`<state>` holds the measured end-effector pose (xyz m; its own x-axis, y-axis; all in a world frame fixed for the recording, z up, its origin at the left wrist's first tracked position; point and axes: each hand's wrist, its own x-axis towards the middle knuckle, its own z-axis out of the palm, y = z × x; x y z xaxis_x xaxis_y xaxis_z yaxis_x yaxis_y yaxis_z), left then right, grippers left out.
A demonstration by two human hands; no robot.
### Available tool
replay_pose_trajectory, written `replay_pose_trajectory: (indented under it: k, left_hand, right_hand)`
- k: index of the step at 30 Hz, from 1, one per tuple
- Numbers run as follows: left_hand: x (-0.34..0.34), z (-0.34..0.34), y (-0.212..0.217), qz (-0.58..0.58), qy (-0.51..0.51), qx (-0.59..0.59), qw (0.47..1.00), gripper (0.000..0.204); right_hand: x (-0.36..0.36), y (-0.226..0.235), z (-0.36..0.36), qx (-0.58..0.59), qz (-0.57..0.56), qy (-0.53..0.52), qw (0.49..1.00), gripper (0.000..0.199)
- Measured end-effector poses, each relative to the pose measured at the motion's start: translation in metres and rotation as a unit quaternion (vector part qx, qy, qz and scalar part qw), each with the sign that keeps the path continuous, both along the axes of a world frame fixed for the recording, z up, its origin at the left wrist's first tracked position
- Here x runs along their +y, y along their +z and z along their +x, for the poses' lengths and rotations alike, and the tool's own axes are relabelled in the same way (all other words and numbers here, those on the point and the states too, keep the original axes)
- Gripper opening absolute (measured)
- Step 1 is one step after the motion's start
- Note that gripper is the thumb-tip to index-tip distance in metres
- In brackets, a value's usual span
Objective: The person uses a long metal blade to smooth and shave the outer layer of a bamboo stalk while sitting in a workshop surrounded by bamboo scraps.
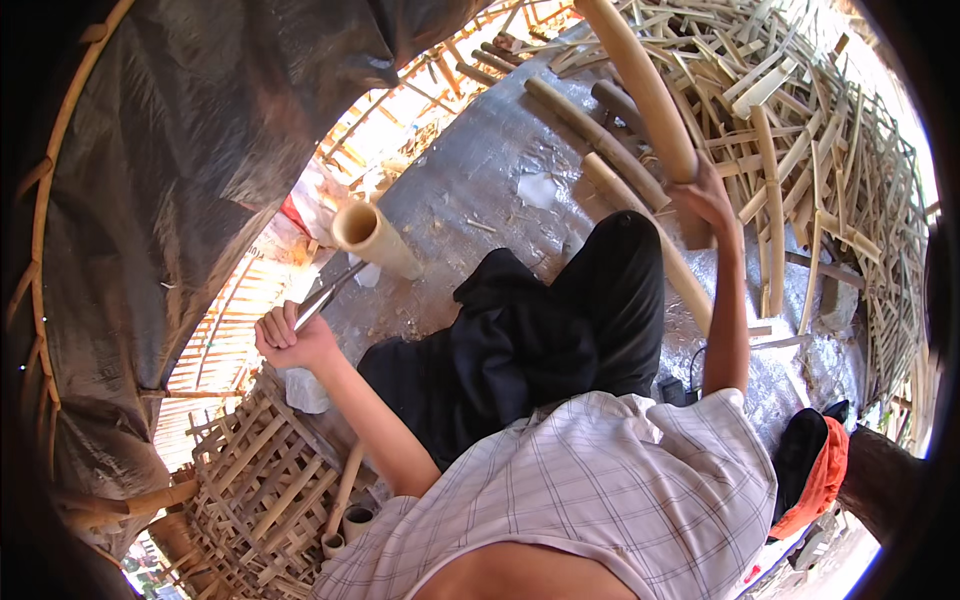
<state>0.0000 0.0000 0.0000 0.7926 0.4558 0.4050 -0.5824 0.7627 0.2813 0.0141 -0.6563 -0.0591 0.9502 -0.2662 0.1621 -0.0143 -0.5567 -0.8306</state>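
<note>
My left hand (290,336) is closed in a fist round a knife (322,296), whose metal blade points up and right toward a short hollow bamboo tube (402,252). The fist covers the handle. At the right, my right hand (708,195) is wrapped round a long, smooth bamboo pole (645,85), close to its lower end. The pole slants up and away to the far edge of the view. Beneath that hand, another bamboo pole (680,275) lies past my bent knee.
A large heap of split bamboo strips (790,130) fills the far right. More bamboo lengths (595,140) lie on the grey sheet (450,180). A woven bamboo basket (260,480) stands at the near left, below a dark hanging tarp (200,150). An orange and black cloth (812,475) is at the near right.
</note>
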Motion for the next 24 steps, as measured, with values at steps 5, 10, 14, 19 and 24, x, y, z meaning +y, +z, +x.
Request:
replay_pose_trajectory:
  k: [5, 10, 14, 19, 24]
  left_hand:
    - [0.004, -0.008, 0.002, -0.008, -0.055, -0.075, 0.996, 0.047]
    - [0.004, -0.002, 0.002, -0.027, -0.058, -0.055, 0.996, 0.048]
    - [0.014, -0.001, 0.000, -0.041, -0.067, -0.033, 0.996, 0.048]
    - [0.025, -0.002, -0.002, -0.045, -0.054, -0.048, 0.996, 0.049]
    - [0.031, -0.011, -0.003, -0.067, -0.064, -0.051, 0.994, 0.050]
  right_hand:
    - [-0.058, -0.038, -0.070, 0.104, 0.041, -0.020, 0.994, 0.074]
    - [-0.056, -0.088, -0.111, 0.229, -0.205, -0.104, 0.946, 0.079]
    - [0.008, -0.065, -0.105, 0.219, -0.370, -0.153, 0.890, 0.069]
    - [0.042, -0.053, -0.016, 0.026, -0.369, -0.010, 0.929, 0.047]
    - [0.056, -0.075, 0.088, 0.008, -0.426, 0.212, 0.880, 0.033]
